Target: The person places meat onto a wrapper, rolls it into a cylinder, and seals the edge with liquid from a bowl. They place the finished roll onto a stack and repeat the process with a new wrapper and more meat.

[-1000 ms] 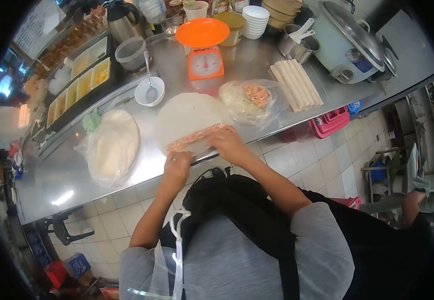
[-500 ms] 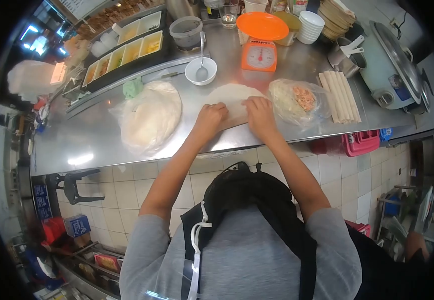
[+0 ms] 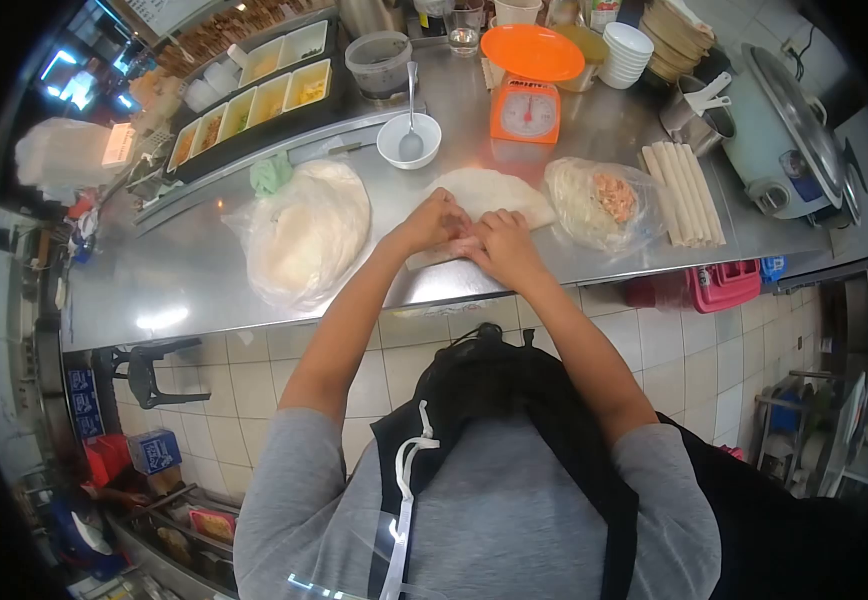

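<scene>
A thin round spring roll wrapper lies on the steel counter in front of me, its near edge folded up. My left hand is closed on the left of the fold, fingertips pinched together. Close beside it, my right hand has its fingers curled over the fold. Something pinkish shows between the hands, mostly hidden by the fingers. Right of the wrapper sits a clear bag of shredded pale and orange filling. Several long pale rolls lie side by side beyond it. A plastic bag with a stack of wrappers rests at left.
Behind the wrapper stand a white bowl with a spoon and an orange scale under an orange plate. A topping tray is at back left. An electric cooker stands at right. The counter's front edge is near me.
My hands have come together over the wrapper's near part. My left hand has moved right and my right hand slightly left and down. Pinkish material now shows between them.
</scene>
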The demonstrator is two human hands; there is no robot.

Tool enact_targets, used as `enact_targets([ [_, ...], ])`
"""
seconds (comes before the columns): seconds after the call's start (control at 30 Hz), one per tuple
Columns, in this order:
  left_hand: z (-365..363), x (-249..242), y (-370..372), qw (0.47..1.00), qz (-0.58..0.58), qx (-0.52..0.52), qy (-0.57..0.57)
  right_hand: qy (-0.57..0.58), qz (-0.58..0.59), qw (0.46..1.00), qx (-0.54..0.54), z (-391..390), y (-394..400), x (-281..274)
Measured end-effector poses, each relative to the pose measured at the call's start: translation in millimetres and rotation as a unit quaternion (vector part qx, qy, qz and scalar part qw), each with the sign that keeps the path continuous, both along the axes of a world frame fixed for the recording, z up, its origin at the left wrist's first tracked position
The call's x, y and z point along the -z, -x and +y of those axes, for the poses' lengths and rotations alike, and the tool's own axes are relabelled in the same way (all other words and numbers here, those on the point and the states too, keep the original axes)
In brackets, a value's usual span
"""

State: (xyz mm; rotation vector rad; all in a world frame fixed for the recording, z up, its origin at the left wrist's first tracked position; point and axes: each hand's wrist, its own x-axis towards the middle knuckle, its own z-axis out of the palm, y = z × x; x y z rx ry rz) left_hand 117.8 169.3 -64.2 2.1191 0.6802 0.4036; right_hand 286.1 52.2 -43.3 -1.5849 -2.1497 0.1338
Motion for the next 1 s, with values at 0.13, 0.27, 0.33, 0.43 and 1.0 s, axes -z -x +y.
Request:
enact_targets([
  [0.13, -1.2, 0.5, 1.8, 0.999, 0.028, 0.033, -0.026, 0.032, 0.015, 0.999, -0.001, -4.7, 3.3, -6.6],
  [0.27, -4.7, -1.9, -1.3, 0.998, 0.051, 0.035, -0.019, 0.005, 0.012, 1.000, -0.007, -12.8, 3.0, 1.2],
  [0.33, -6.2, -4.1, -1.4, 0.997, 0.063, 0.034, -0.029, -0.044, 0.006, 0.999, -0.030, -23.5, 0.9, 4.3],
  [0.43, -10.2, -4.1, -1.1, 0.996, 0.075, 0.035, -0.026, -0.047, 0.013, 0.998, -0.028, -25.5, 0.0, 6.4],
  [1.0, -24.9, -8.0, 37.6, 0.999, 0.039, 0.003, -0.003, 0.062, 0.077, 0.991, -0.085, -5.8, 25.2, -10.4],
])
